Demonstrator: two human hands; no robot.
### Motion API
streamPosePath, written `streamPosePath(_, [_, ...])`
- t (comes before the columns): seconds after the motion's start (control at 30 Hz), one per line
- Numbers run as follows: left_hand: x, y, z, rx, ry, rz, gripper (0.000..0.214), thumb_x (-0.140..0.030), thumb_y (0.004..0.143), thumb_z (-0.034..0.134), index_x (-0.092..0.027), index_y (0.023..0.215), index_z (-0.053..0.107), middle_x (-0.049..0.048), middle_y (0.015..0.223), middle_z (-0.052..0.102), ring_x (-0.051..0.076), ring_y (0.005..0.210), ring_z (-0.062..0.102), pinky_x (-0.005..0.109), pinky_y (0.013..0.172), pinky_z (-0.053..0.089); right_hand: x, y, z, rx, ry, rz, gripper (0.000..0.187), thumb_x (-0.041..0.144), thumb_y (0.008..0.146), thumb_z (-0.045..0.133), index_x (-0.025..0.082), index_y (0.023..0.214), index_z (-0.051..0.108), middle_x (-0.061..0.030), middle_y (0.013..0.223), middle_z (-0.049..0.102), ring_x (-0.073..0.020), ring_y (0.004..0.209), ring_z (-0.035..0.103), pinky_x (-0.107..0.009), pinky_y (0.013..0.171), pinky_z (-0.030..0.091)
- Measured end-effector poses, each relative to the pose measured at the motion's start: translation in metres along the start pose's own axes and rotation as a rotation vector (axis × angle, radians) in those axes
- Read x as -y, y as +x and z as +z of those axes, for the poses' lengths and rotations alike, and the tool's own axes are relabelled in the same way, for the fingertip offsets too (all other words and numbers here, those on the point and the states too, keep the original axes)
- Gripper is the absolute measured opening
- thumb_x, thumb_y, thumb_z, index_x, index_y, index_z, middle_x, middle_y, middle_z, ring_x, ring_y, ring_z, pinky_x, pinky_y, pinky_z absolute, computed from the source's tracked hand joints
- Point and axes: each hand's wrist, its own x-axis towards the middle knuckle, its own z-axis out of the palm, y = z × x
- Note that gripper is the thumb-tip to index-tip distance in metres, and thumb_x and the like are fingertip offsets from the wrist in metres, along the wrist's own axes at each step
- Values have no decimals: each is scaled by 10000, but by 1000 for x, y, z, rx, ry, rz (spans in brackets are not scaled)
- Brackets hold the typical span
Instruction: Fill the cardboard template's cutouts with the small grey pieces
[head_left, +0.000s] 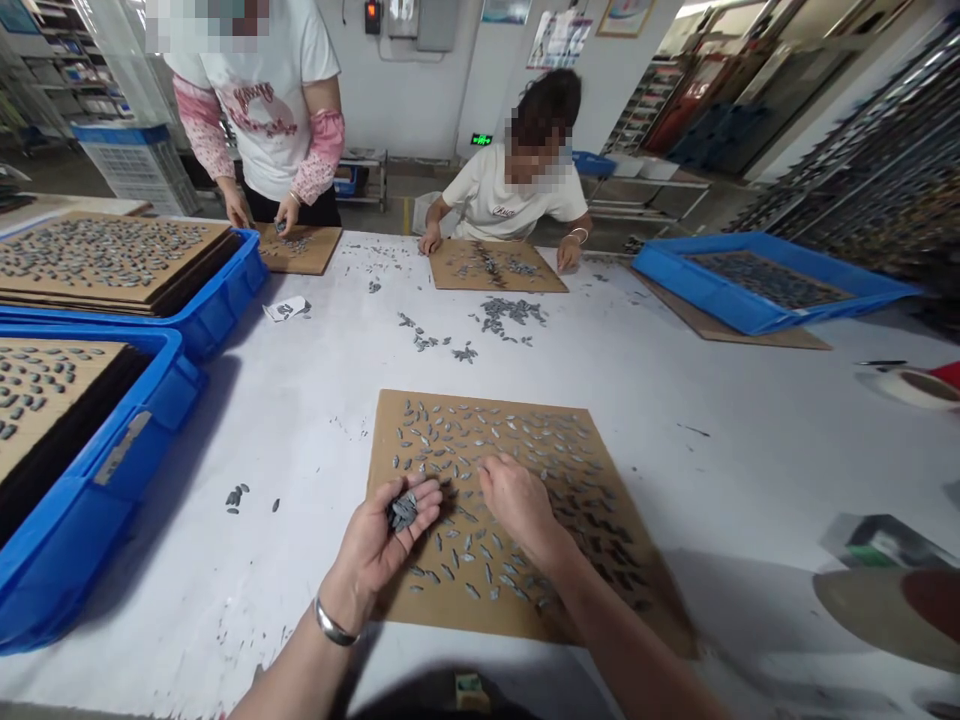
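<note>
While a heap of grey pieces (403,510) is held in the cupped grip of the left hand (382,535), just over the near left part of the cardboard sheet (420,605), the right hand (517,505) is laid knuckles-up on the middle of that sheet. Its fingers are curled under, so whether a piece is pinched cannot be told. Most of the sheet is already covered with single pieces set apart from one another, so the laying-out is judged well advanced, with the handful in the palm left to place. Loose pieces (510,312) are scattered on the white worktop (300,400) farther off, before a seated person (517,195) and a standing person (262,110) at sheets of their own. Script is printed on both shirts and a green sign (481,139) is lit on the far wall, but none of it can be read.
</note>
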Motion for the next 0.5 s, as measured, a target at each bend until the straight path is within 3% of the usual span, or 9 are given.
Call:
streamPosePath(0.23, [2,1,0,8,-7,0,172,-130,996,559,-20,1097,643,228,1016,766,245,839,787,319,794,662,-27,2,-10,-86,52,63,291,186,1017,457,188,1014,748,-119,983,769,-235,910,709,-291,779,492])
streamPosePath(0.5, [6,1,3,-25,10,-32,219,-141,1004,552,2,1155,620,233,1010,768,250,844,789,316,793,656,-7,-3,-18,157,14,142,237,239,1019,532,183,968,757,-109,1003,776,-209,932,730,-242,731,459])
